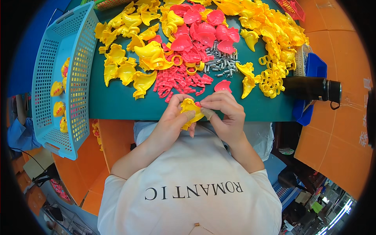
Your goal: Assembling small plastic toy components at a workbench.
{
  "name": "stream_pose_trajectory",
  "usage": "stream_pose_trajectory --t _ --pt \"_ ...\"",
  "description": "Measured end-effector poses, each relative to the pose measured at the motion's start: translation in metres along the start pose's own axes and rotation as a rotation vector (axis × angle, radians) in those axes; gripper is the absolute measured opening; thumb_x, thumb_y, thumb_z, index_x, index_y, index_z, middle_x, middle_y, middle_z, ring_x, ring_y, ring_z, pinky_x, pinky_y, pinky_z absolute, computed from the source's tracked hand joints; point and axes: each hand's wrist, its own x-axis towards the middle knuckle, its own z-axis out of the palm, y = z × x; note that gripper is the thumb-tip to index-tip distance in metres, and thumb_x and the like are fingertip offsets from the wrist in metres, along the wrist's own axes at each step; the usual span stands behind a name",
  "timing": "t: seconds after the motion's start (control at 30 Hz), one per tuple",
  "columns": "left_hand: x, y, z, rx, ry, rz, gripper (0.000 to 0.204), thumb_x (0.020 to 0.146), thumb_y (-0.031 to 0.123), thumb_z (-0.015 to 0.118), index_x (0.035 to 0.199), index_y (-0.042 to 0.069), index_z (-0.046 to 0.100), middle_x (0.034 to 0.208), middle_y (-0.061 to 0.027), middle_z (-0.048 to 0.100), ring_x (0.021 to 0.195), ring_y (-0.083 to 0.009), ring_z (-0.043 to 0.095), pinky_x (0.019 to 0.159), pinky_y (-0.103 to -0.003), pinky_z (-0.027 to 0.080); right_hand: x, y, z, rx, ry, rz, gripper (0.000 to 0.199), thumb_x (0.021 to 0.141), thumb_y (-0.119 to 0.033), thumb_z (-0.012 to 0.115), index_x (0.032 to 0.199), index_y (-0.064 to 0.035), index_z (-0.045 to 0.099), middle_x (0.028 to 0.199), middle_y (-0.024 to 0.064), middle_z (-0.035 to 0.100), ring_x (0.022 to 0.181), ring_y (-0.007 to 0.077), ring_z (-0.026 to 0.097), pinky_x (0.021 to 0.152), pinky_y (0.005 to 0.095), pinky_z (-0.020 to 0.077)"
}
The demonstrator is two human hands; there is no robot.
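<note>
My left hand (175, 114) is closed round a yellow plastic shell piece (190, 111) at the table's near edge. The fingers of my right hand (225, 111) pinch at the shell's right side, where a small pink plastic part (197, 104) shows at the fingertips. Just beyond my hands lies a heap of small pink plastic parts (172, 80). A curved pink shell (223, 86) rests alone past my right hand. Farther off are a pile of pink shells (205, 33) and a cluster of small metal cylinders (221, 59).
Yellow shells (152, 55) spread over the green table (117, 105), with more heaped at right (274, 31). Yellow rings (271, 80) lie near a black bottle (313, 89) and a blue bin (315, 66). A light-blue basket (80, 78) at left holds several yellow assembled pieces.
</note>
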Motion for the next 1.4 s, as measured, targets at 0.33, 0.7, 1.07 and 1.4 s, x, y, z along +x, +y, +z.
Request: stream_pose_trajectory --t 0.33,0.7,1.07,1.4 --pt "0.006 -0.006 -0.001 0.067 0.04 0.116 0.025 0.097 0.016 0.05 0.114 0.006 0.035 0.092 -0.0086 0.052 0.063 -0.011 0.053 0.047 -0.025 0.046 -0.001 0.0 0.011 -0.138 0.009 -0.133 0.024 0.065 0.008 0.069 0.087 -0.002 0.065 0.082 0.0087 0.064 0.073 0.0243 0.059 0.065 0.0337 0.0464" --pt "0.006 -0.008 -0.001 0.108 0.091 0.18 0.022 0.099 0.023 0.048 0.112 0.009 0.038 0.086 -0.0077 0.053 0.056 -0.0114 0.05 0.042 -0.024 0.041 -0.001 -0.002 0.01 0.242 -0.016 0.163 0.018 0.073 0.007 0.07 0.089 -0.0003 0.068 0.084 0.0087 0.062 0.076 0.0157 0.059 0.061 0.0267 0.0435" --pt "-0.001 -0.009 -0.005 0.153 0.109 0.089 0.021 0.096 0.017 0.055 0.106 0.006 0.04 0.075 -0.0036 0.051 0.047 -0.0058 0.045 0.035 -0.021 0.034 0.022 0.008 -0.019 0.239 -0.117 0.243 0.015 0.074 0.0 0.073 0.088 -0.0013 0.07 0.084 0.0043 0.058 0.071 0.0116 0.054 0.056 0.0245 0.0401" --pt "0.003 0.009 0.007 -0.066 0.013 -0.082 0.034 0.095 0.021 0.055 0.12 0.006 0.038 0.094 -0.0089 0.055 0.059 -0.0081 0.051 0.046 -0.023 0.045 0.068 0.032 -0.049 -0.618 -0.264 -0.017 0.01 0.076 -0.003 0.068 0.085 -0.0041 0.065 0.083 0.0073 0.054 0.087 0.0243 0.053 0.079 0.0344 0.0426"
